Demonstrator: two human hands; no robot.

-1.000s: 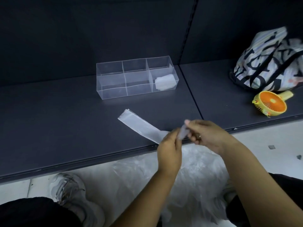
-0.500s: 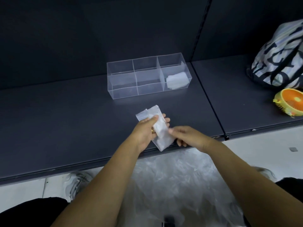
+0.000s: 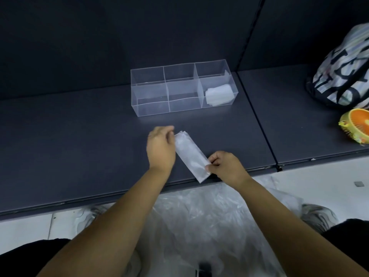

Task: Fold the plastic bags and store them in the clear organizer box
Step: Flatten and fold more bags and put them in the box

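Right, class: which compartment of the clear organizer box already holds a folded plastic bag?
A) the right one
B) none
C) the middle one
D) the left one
A: the folded bag lies in the right-hand compartment of the organizer box; the left and middle compartments look empty.

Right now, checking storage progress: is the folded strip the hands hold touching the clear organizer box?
Apart. The head view shows bare dark shelf between the folded strip and the clear organizer box.

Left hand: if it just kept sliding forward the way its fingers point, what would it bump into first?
Probably the clear organizer box; only bare shelf lies between it and the left hand, though depth is hard to judge.
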